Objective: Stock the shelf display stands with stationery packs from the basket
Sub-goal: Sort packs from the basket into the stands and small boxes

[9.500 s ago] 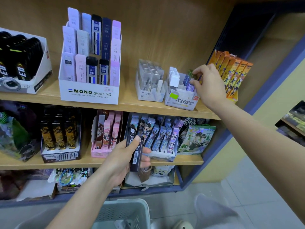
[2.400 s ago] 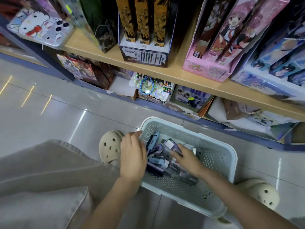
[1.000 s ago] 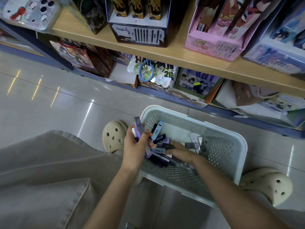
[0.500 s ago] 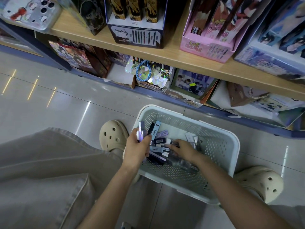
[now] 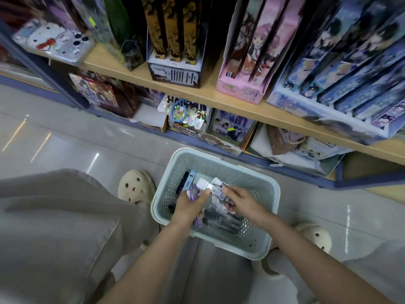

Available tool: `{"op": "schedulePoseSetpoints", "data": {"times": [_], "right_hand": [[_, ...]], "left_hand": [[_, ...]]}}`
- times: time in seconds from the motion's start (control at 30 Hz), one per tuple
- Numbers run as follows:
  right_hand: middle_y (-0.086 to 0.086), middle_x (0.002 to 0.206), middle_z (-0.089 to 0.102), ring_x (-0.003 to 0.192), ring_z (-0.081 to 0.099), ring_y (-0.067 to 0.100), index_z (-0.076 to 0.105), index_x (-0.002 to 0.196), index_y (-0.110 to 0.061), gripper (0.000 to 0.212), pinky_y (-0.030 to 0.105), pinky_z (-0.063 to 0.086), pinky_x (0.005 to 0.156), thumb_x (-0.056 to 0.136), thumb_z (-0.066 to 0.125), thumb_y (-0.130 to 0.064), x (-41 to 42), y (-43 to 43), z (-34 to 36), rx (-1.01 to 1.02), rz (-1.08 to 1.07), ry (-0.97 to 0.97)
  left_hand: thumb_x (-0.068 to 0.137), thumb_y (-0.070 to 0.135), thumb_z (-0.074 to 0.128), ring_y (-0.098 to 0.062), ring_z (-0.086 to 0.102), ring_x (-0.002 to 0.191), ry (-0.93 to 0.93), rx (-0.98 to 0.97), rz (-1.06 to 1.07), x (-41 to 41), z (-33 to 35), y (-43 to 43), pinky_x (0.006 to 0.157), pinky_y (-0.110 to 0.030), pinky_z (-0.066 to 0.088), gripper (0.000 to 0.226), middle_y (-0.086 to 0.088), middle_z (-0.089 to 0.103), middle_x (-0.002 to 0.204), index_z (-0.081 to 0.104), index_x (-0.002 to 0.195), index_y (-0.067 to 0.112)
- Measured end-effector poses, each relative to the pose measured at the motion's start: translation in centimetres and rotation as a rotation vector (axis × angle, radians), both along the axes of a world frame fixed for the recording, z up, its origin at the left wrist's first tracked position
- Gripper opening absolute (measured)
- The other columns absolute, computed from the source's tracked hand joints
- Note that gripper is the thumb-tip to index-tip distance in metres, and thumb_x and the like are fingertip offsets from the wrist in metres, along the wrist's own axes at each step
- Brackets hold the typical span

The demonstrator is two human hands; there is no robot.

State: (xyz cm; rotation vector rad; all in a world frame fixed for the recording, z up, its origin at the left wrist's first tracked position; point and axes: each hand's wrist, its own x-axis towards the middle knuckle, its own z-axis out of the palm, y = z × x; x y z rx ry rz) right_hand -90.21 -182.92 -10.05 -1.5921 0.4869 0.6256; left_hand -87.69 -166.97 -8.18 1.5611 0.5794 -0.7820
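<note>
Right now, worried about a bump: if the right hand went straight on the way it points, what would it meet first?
Probably the left hand, which holds purple packs close by. The right hand, pinching a clear pack, points toward it over the basket; depth is unclear.

Soft, rather dim indoor light falls from above, leaving thin bright streaks of glare on the glossy floor [image 5: 65, 139], while the goods under the wooden shelf [image 5: 197, 95] sit in shadow. Motion blur smears the upper edge, worst on the blue boxes [image 5: 350, 80] at right and the white phone case [image 5: 54, 40] at left, and the wide lens bends the shelf line. The basket [image 5: 230, 170] is sharper, yet the purple pack [image 5: 192, 195] in the left grip [image 5: 188, 207] and the clear pack [image 5: 215, 189] in the right grip [image 5: 241, 202] look soft-edged.
</note>
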Motion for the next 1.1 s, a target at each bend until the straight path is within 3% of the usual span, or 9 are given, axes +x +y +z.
{"op": "schedulePoseSetpoints", "data": {"times": [0.1,0.27,0.33,0.43,0.53,0.67,0.87,1.0,1.1], "right_hand": [[0.000,0.065,0.049,0.054,0.047,0.005,0.056,0.093,-0.011,0.018,0.017,0.038,0.052,0.099,0.045,-0.024,-0.1,1.2,2.8,-0.017,-0.043,-0.103],[-0.008,0.073,0.052,0.056,0.049,-0.006,0.050,0.096,-0.026,0.007,0.013,0.042,0.057,0.099,0.047,-0.021,-0.2,3.0,8.2,-0.061,-0.075,-0.293],[-0.012,0.077,0.053,0.060,0.051,-0.010,0.046,0.098,-0.033,0.015,0.010,0.041,0.060,0.098,0.047,-0.018,-0.4,3.7,10.2,-0.142,-0.072,-0.372],[-0.012,0.086,0.053,0.068,0.052,-0.010,0.041,0.101,-0.038,0.021,0.012,0.041,0.065,0.099,0.044,-0.018,-0.6,4.6,13.1,-0.201,-0.038,-0.439],[-0.008,0.087,0.056,0.068,0.054,-0.004,0.042,0.108,-0.031,0.014,0.022,0.048,0.066,0.101,0.036,-0.021,-0.6,5.1,16.1,-0.197,-0.018,-0.480],[-0.002,0.076,0.065,0.058,0.063,0.005,0.048,0.101,-0.016,0.012,0.023,0.051,0.061,0.101,0.037,-0.021,-0.2,5.3,19.7,-0.198,-0.082,-0.538],[0.004,0.075,0.070,0.059,0.068,0.013,0.052,0.107,-0.004,0.019,0.022,0.056,0.057,0.099,0.043,-0.019,0.5,5.0,24.8,-0.021,-0.126,-0.507],[0.003,0.075,0.072,0.064,0.070,0.015,0.054,0.101,-0.009,0.018,0.024,0.058,0.063,0.101,0.039,-0.019,0.6,4.5,27.9,-0.052,-0.122,-0.534],[0.003,0.082,0.072,0.076,0.069,0.017,0.053,0.097,-0.014,0.019,0.035,0.056,0.078,0.102,0.037,-0.023,0.7,3.9,29.3,-0.145,-0.169,-0.548]], "left_hand": [[0.075,0.046,0.074,-0.015,0.042,0.047,-0.026,-0.034,0.028,0.4,2.4,-0.8,0.058,-0.028,0.040,0.039,0.002,0.047,0.049,0.056,0.078,0.011],[0.081,0.032,0.074,-0.011,0.036,0.045,-0.110,-0.157,0.165,1.1,7.1,-1.7,0.044,-0.024,0.032,0.026,0.004,0.047,0.050,0.055,0.078,0.015],[0.080,0.031,0.075,-0.011,0.038,0.046,-0.123,-0.205,0.200,1.4,8.8,-1.9,0.042,-0.022,0.031,0.024,-0.003,0.051,0.061,0.059,0.085,0.013],[0.081,0.025,0.073,-0.011,0.040,0.039,-0.148,-0.220,0.238,1.7,11.3,-1.8,0.039,-0.020,0.030,0.022,-0.002,0.053,0.056,0.058,0.087,0.009],[0.083,0.020,0.069,-0.011,0.047,0.041,-0.215,-0.218,0.248,1.9,14.0,-1.3,0.037,-0.015,0.032,0.021,-0.002,0.057,0.057,0.057,0.093,0.006],[0.083,0.017,0.067,-0.009,0.043,0.037,-0.301,-0.259,0.186,2.0,17.4,-0.6,0.039,-0.019,0.031,0.017,0.004,0.053,0.044,0.053,0.076,0.011],[0.086,0.016,0.064,-0.005,0.037,0.032,-0.422,-0.342,0.093,2.4,22.2,0.4,0.036,-0.016,0.028,0.019,0.008,0.048,0.041,0.050,0.073,0.015],[0.086,0.017,0.063,-0.005,0.035,0.035,-0.500,-0.386,0.032,2.7,25.1,0.4,0.035,-0.017,0.027,0.021,0.008,0.047,0.043,0.049,0.071,0.016],[0.087,0.017,0.064,-0.005,0.034,0.036,-0.497,-0.470,0.022,3.2,26.8,0.1,0.033,-0.016,0.027,0.020,0.007,0.048,0.047,0.050,0.073,0.016]]}}
